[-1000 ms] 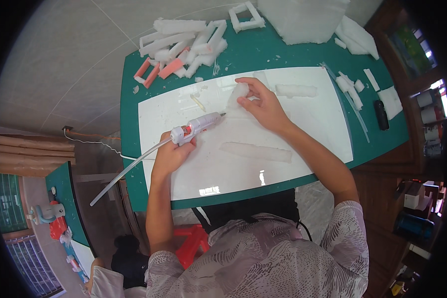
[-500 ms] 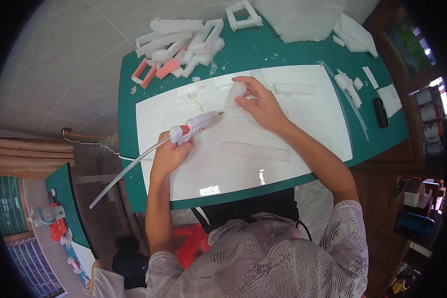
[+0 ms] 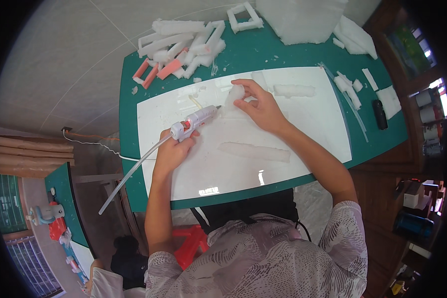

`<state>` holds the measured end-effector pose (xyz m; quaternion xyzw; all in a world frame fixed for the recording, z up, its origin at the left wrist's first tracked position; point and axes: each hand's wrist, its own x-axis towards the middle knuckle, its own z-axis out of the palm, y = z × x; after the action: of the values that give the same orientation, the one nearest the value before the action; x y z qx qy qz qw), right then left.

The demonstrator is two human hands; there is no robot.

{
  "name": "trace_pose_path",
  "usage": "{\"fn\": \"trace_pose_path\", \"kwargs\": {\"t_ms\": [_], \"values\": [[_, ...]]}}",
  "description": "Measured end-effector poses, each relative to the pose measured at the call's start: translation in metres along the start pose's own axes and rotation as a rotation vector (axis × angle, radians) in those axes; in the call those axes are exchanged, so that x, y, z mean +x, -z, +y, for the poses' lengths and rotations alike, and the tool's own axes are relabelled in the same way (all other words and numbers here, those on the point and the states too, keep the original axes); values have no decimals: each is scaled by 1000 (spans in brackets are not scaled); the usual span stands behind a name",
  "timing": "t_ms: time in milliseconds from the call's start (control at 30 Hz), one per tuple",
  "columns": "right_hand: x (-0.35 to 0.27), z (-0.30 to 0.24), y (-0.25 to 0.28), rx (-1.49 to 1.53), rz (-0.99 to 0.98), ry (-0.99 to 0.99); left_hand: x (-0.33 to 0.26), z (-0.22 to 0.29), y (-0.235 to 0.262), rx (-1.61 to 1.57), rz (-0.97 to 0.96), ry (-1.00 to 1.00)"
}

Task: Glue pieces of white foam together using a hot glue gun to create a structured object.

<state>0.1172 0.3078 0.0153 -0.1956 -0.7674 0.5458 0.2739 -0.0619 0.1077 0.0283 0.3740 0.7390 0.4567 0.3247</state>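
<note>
Nearest the camera is the person's patterned shirt, with a red plastic stool below the near edge of the green table. A glossy white board lies flat on this table. On the near part of the board lies a long white foam strip, untouched. The left hand is closed around the handle of a white glue gun; a long translucent glue stick extends from the gun's rear past the table edge. The nozzle points toward the right hand. This hand is partly curled, with a small white foam piece pinched between thumb and fingers above the board. The nozzle tip is just beside the foam piece; contact cannot be determined. A thin yellowish stick lies beyond the gun, and a shorter foam strip lies right of the right hand. A black cylindrical object stands or lies at the table's right. Toward the far edge are a pile of white foam pieces, a square foam frame and a large white foam block.
</note>
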Motion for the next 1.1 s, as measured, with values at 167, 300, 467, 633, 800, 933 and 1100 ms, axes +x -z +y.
{"fn": "trace_pose_path", "kwargs": {"t_ms": [167,300,467,633,800,933,1100], "values": [[-3,-2,-6,-40,-14,53,-1,2,0,-83,122,-4],[-5,-7,-8,-182,-1,86,1,2,2,-108,213,-15],[-7,-15,-16,-314,-69,129,1,-5,6,-16,174,-7],[-1,-13,-15,-271,-57,52,0,-5,8,3,176,-2],[-2,-19,-21,-403,-85,41,1,-7,10,-50,181,-11],[-1,-18,-23,-427,-64,62,-2,-2,12,-47,184,-7],[-1,-10,-22,-395,-37,157,-2,3,13,-28,157,21]]}}
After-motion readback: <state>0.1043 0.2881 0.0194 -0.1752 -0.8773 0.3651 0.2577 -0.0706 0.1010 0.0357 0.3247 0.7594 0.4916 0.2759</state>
